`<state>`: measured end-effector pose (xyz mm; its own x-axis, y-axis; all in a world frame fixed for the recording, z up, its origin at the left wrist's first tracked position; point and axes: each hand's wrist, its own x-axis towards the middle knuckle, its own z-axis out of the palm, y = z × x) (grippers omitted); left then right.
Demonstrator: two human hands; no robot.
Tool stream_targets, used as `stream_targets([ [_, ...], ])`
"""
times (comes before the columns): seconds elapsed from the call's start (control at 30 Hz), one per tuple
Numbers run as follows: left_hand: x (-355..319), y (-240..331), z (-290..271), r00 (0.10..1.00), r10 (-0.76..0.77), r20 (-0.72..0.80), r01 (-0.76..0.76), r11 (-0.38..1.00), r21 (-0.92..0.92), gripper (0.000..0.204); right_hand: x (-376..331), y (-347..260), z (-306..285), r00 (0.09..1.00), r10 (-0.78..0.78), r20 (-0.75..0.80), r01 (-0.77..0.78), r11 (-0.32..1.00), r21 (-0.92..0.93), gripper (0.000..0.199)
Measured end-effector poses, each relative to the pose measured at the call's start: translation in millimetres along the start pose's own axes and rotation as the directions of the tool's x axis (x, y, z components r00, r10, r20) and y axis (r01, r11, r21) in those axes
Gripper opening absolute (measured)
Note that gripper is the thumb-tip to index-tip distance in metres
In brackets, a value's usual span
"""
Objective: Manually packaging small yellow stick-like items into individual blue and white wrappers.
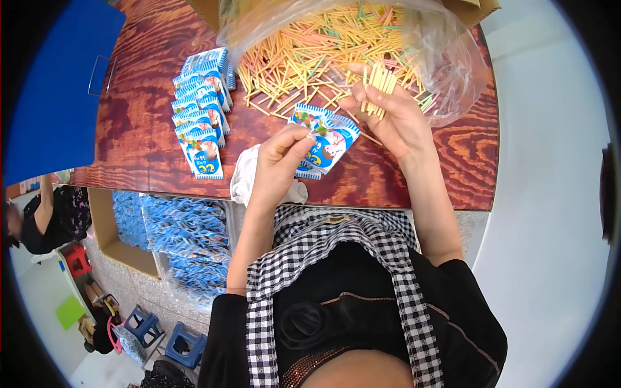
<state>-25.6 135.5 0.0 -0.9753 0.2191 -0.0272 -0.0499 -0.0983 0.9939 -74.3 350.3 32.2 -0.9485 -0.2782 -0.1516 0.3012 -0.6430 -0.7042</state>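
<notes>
Black clothing with a checked black-and-white strap (394, 258) fills the lower middle, closest to the lens, and both bare forearms rise from it toward a reddish wood-grain table (142, 142). On the table's far side a clear plastic bag (446, 58) spills a big heap of thin coloured sticks (310, 58); its top is cut off by the frame. Left of the person, below the table edge, a cardboard box (103, 233) holds many blue packets, blurred together. On the table a row of blue-and-white sachets (200, 123) lies overlapped, just left of the heap. A white cloth (242, 174) is partly hidden behind the left wrist. The right hand (394, 119) is raised palm-up, fingers curled around a small bundle of pale sticks (378, 87) fanned upward. The left hand (281, 158) has thumb and forefinger pressed together on the edge of a few blue sachets (326, 139), which lie between the two hands, touching both.
</notes>
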Motion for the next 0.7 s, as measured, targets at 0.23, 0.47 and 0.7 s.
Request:
stream_targets([
  [0.23, -9.8, -1.2, 3.7, 0.997, 0.069, -0.030, -0.065, 0.991, 0.121, 0.010, 0.1, 17.5, 19.6, 0.985, -0.119, 0.123, 0.106, 0.988, 0.109, 0.017],
  [0.47, -16.0, -15.8, 11.5, 0.990, -0.108, -0.086, 0.095, 0.985, -0.145, 0.010, -6.1, 36.0, 30.8, 0.987, -0.077, 0.141, 0.054, 0.986, 0.159, 0.021],
  [0.7, -16.7, -13.6, 11.9, 1.000, 0.017, -0.008, -0.018, 1.000, -0.018, 0.012, -13.5, 36.4, 27.6, 0.999, -0.009, 0.044, 0.001, 0.983, 0.185, 0.020],
])
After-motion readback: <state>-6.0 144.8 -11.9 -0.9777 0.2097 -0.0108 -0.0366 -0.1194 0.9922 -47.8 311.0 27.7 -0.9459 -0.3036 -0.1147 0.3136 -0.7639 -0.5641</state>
